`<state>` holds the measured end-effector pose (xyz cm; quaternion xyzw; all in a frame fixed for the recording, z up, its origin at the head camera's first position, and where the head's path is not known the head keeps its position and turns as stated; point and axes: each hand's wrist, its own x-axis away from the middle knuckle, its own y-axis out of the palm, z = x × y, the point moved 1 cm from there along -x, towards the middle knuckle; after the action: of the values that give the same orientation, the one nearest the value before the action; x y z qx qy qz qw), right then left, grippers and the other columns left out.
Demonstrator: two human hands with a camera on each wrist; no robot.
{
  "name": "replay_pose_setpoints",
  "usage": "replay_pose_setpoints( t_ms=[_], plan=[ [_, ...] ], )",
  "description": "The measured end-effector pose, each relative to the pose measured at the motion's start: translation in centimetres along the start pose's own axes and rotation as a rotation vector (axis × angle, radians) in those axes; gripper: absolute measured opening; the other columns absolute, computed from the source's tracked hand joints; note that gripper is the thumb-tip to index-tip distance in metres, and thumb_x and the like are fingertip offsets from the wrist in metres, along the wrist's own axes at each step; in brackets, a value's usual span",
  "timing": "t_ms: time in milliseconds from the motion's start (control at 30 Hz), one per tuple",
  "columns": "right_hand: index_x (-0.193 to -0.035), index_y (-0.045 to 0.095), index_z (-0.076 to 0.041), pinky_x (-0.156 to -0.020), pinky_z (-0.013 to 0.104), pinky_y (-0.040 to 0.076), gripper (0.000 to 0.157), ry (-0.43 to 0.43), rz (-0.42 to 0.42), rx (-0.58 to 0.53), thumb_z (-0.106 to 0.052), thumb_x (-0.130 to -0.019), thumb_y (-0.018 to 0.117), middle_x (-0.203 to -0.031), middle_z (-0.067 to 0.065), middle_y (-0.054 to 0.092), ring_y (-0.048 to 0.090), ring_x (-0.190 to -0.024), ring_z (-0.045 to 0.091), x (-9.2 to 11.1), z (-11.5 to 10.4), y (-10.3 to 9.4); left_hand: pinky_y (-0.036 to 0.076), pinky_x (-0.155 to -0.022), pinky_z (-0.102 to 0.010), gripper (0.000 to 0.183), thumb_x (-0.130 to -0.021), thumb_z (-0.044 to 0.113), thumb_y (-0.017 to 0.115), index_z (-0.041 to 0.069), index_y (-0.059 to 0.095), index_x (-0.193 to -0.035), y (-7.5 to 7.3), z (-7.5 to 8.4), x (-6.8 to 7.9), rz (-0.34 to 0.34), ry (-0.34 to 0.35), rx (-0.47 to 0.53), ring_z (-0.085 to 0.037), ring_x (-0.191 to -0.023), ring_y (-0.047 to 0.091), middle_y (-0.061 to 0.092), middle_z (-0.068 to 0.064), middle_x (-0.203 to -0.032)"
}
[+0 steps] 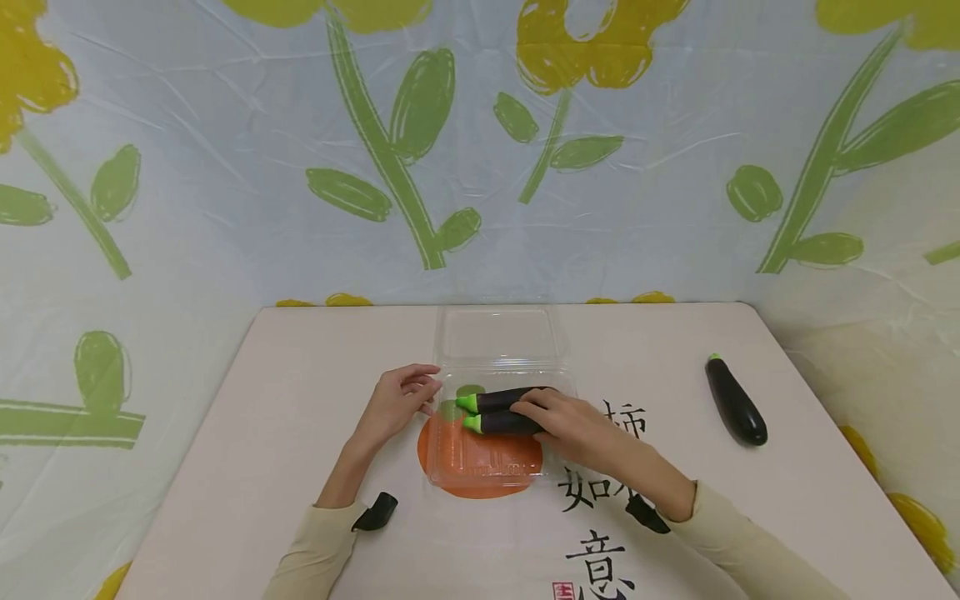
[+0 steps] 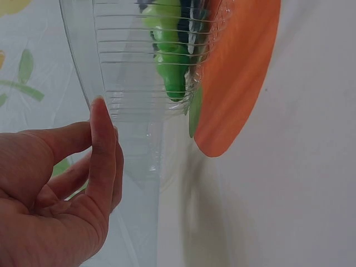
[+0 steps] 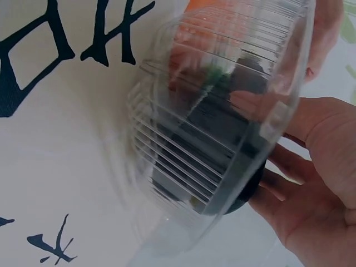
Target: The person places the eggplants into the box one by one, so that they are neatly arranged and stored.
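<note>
Two dark eggplants with bright green stems lie side by side in a clear plastic clamshell box, the far eggplant [image 1: 495, 401] and the near eggplant [image 1: 498, 424]. The box [image 1: 442, 462] has its lid [image 1: 495, 335] folded back toward the wall. My right hand [image 1: 573, 425] reaches in over the right rim and grips the near eggplant by its thick end, and the right wrist view shows the thumb through the plastic. At the left rim, my left hand [image 1: 393, 404] has its fingers loosely bent, fingertips right at the box edge [image 2: 83, 92].
A third eggplant [image 1: 735, 400] lies at the right of the table [image 1: 300, 367]. Under the box the tabletop has an orange fruit print [image 1: 480, 493] and black written characters [image 1: 600, 571]. A flowered cloth [image 1: 247, 167] hangs behind and at both sides.
</note>
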<state>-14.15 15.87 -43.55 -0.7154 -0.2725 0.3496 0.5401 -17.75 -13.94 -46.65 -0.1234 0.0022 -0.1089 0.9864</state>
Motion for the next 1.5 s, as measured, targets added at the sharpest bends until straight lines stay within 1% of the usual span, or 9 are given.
replay_pose_setpoints(
  t_ms=[67,367,567,700,900,1033,1167,1400,1500],
  plan=[
    [-0.128,0.065,-0.002,-0.092,0.042,0.060,0.048,0.012,-0.013,-0.011,0.002,-0.084,0.083,-0.124,0.012,0.065,0.064,-0.115,0.030,0.0,0.0,0.3,0.064,-0.071,-0.044,0.035,-0.100,0.007,0.067,-0.009,0.063,-0.131,-0.1,-1.1,-0.4,0.003,0.001,0.004,-0.025,-0.073,0.068,0.067,-0.026,-0.106],
    [-0.119,0.069,-0.003,-0.096,0.042,0.058,0.042,-0.026,0.047,0.000,0.000,-0.081,0.085,-0.117,0.008,0.068,0.062,-0.112,0.028,-0.2,0.3,1.4,0.064,-0.071,-0.044,0.034,-0.100,0.007,0.067,-0.008,0.063,-0.130,-0.1,-1.1,-0.4,0.005,0.007,-0.008,-0.025,-0.074,0.068,0.067,-0.026,-0.106],
    [-0.123,0.068,-0.003,-0.096,0.043,0.058,0.040,-0.004,0.031,-0.011,0.000,-0.085,0.082,-0.120,0.008,0.066,0.061,-0.113,0.028,0.0,0.3,1.8,0.064,-0.071,-0.044,0.034,-0.100,0.007,0.067,-0.008,0.063,-0.131,0.0,-1.0,-0.5,0.007,-0.007,-0.003,-0.025,-0.076,0.067,0.067,-0.025,-0.107],
    [-0.123,0.067,-0.002,-0.096,0.043,0.058,0.040,-0.005,0.045,-0.010,0.000,-0.086,0.081,-0.120,0.009,0.065,0.062,-0.113,0.028,0.2,0.3,1.8,0.064,-0.072,-0.044,0.036,-0.100,0.008,0.067,-0.009,0.062,-0.132,0.1,-1.0,-0.4,0.010,-0.016,-0.001,-0.025,-0.077,0.067,0.066,-0.027,-0.108],
    [-0.123,0.067,-0.003,-0.095,0.043,0.058,0.043,-0.023,0.097,0.002,-0.001,-0.083,0.084,-0.120,0.010,0.065,0.063,-0.112,0.028,0.5,0.4,1.7,0.064,-0.071,-0.043,0.037,-0.100,0.007,0.067,-0.010,0.061,-0.132,0.1,-1.1,-0.4,0.019,-0.012,-0.007,-0.026,-0.078,0.067,0.066,-0.028,-0.108],
    [-0.124,0.067,-0.003,-0.095,0.043,0.058,0.042,-0.018,0.121,-0.001,-0.007,-0.086,0.084,-0.121,0.010,0.065,0.063,-0.113,0.028,0.9,0.6,1.6,0.064,-0.071,-0.042,0.036,-0.099,0.008,0.069,-0.008,0.063,-0.131,0.1,-1.1,-0.5,0.018,-0.012,0.001,-0.027,-0.078,0.067,0.067,-0.024,-0.106],
    [-0.124,0.067,-0.002,-0.094,0.044,0.058,0.041,-0.011,0.165,-0.007,-0.009,-0.087,0.083,-0.120,0.012,0.067,0.065,-0.112,0.029,1.3,1.0,1.4,0.064,-0.071,-0.042,0.036,-0.099,0.008,0.069,-0.008,0.063,-0.131,0.2,-1.1,-0.4,0.012,-0.009,0.003,-0.026,-0.078,0.067,0.067,-0.024,-0.106],
    [-0.122,0.067,-0.001,-0.088,0.043,0.061,0.045,-0.032,0.249,0.023,-0.006,-0.082,0.087,-0.117,0.013,0.067,0.066,-0.109,0.030,2.1,1.7,1.0,0.064,-0.071,-0.046,0.035,-0.100,0.005,0.066,-0.011,0.061,-0.131,0.2,-1.0,-0.3,0.021,0.006,-0.015,-0.033,-0.077,0.068,0.065,-0.028,-0.106],
    [-0.121,0.067,-0.001,-0.087,0.043,0.061,0.047,-0.036,0.276,0.022,-0.004,-0.080,0.087,-0.116,0.014,0.067,0.066,-0.108,0.030,2.4,2.1,0.8,0.064,-0.071,-0.045,0.035,-0.100,0.006,0.067,-0.009,0.062,-0.131,0.1,-0.8,-0.3,0.022,-0.004,-0.002,-0.032,-0.078,0.068,0.066,-0.026,-0.107]
  ],
)
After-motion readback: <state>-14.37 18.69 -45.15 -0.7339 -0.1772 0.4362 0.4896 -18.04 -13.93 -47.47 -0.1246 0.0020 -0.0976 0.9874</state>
